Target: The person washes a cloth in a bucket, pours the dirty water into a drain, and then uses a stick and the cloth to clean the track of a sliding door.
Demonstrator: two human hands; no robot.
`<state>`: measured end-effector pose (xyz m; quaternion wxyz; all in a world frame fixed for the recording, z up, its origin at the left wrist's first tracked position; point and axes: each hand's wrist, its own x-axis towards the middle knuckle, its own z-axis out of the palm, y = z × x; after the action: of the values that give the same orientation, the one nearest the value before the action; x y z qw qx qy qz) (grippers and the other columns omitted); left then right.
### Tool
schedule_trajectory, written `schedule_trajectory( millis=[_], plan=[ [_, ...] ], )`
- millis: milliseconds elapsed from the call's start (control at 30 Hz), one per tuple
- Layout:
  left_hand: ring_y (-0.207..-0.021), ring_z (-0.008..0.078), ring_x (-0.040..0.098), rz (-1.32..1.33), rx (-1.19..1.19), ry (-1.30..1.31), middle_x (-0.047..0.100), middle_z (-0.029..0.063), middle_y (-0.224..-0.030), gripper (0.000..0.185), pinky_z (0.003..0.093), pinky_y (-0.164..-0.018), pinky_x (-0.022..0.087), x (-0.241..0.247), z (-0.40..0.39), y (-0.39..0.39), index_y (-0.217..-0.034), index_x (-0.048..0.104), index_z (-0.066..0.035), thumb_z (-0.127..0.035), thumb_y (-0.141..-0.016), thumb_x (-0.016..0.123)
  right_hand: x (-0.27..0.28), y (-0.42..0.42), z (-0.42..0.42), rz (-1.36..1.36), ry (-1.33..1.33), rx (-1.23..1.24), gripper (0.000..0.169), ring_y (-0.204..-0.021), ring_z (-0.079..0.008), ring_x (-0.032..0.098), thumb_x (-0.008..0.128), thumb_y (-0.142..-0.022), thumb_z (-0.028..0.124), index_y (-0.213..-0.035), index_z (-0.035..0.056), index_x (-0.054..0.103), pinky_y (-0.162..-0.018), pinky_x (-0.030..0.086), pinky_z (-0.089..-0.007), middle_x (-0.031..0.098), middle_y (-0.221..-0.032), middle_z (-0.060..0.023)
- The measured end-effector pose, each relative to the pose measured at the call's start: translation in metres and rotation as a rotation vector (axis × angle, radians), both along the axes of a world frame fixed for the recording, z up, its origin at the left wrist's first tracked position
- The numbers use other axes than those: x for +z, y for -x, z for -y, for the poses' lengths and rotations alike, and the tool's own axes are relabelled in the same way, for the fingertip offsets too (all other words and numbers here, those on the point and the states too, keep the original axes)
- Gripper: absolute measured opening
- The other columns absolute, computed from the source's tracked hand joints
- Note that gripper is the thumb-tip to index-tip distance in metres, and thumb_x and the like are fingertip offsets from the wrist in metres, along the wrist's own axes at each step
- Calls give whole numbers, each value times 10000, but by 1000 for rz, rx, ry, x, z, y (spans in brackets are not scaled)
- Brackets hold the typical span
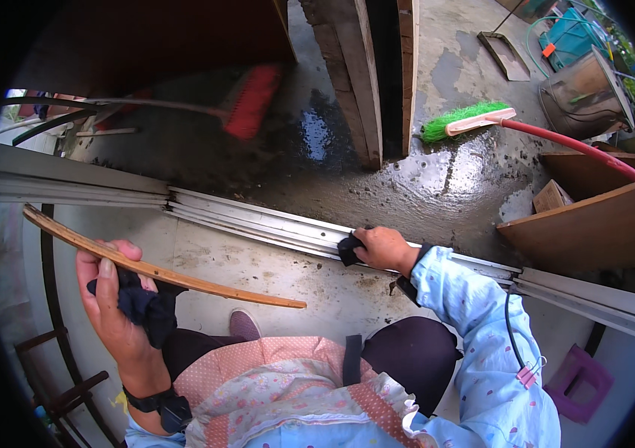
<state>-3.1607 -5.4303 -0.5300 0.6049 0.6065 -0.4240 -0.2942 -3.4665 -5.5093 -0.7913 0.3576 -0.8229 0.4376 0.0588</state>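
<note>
My left hand (118, 285) is raised at the left, closed on a thin curved-looking wooden strip (200, 281) and a bunched dark cloth (149, 308) that hangs below the strip. My right hand (385, 246) presses a small black cloth (349, 249) onto the metal sliding-door track (272, 224). The track's grooves run across the view, from the door frame at the left to beneath my right forearm. Dirt specks and smears lie on the pale floor (211, 260) just on my side of the track.
Beyond the track, the concrete is wet, with a green-bristled broom (466, 122), a red broom head (253, 103) and a wooden post (351, 84). A wooden box (581, 224) and metal bucket (583, 95) stand right. A purple plastic stool (581, 386) is behind my right arm.
</note>
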Motion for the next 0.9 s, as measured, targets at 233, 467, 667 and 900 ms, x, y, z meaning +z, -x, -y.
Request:
schedule_trajectory(
  millis=[233, 467, 667, 900],
  plan=[
    [-651, 93, 464, -18, 11, -19, 537, 95, -904, 179, 194, -600, 391, 10, 8, -3, -1061, 432, -21, -167, -957, 435, -4, -39, 10, -20, 331, 194, 446, -810, -281, 613, 601, -805, 187, -1226, 51, 546, -700, 485, -395, 604, -877, -118],
    [-661, 88, 446, 13, 11, -11, 523, 95, -937, 196, 184, -586, 367, -1, 0, 6, -1094, 438, -9, -155, -965, 420, -46, -10, -27, -20, 543, 314, 404, -878, -192, 531, 510, -849, 143, -1237, 43, 556, -755, 426, -310, 521, -957, -36],
    [-714, 82, 471, -27, -47, -19, 524, 69, -990, 209, 191, -635, 402, -17, 4, -5, -1132, 464, -33, -159, -966, 465, -58, 34, -57, -57, 439, -11, 292, -857, -233, 548, 519, -822, 133, -1073, 20, 615, -767, 423, -363, 535, -940, -73],
    [-746, 64, 481, -28, -34, -36, 582, 47, -1003, 205, 191, -653, 402, -30, 11, -2, -1134, 476, -58, -177, -968, 470, -53, 136, -89, -200, 403, -200, 267, -884, -242, 552, 538, -752, 94, -999, 74, 638, -765, 422, -377, 557, -928, -57]
  ],
)
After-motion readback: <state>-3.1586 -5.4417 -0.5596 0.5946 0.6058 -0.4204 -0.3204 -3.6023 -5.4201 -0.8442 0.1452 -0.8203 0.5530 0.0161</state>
